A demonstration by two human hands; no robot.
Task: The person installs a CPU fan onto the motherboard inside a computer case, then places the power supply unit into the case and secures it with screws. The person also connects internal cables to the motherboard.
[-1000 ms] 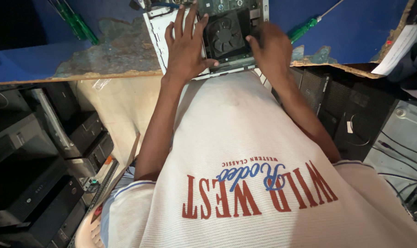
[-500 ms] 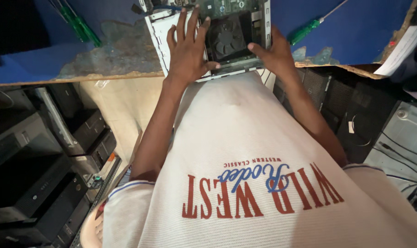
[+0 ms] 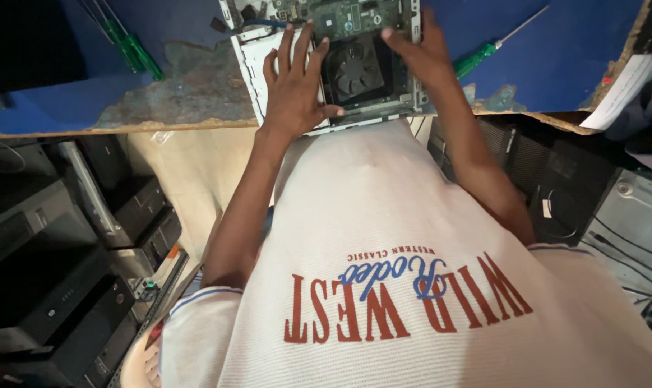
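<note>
An open small computer case (image 3: 250,65) lies on the blue worktable (image 3: 570,43), close to my chest. Inside it sit a black cooling fan (image 3: 358,68) and, farther back, a green circuit board (image 3: 347,14). My left hand (image 3: 296,93) lies flat with fingers spread on the case's left part, thumb touching the fan's near edge. My right hand (image 3: 423,57) curls over the case's right wall, its index fingertip at the fan's far edge by the board.
A green-handled screwdriver (image 3: 484,57) lies right of the case, and two more (image 3: 128,47) lie at the left. The table's worn patch (image 3: 189,93) shows bare wood. White papers (image 3: 624,86) sit at the right edge. Stacked computer cases (image 3: 53,273) stand below left, a black tower (image 3: 556,172) below right.
My right hand has slid from the case's near right corner up along its right wall toward the board. My left hand has stayed put.
</note>
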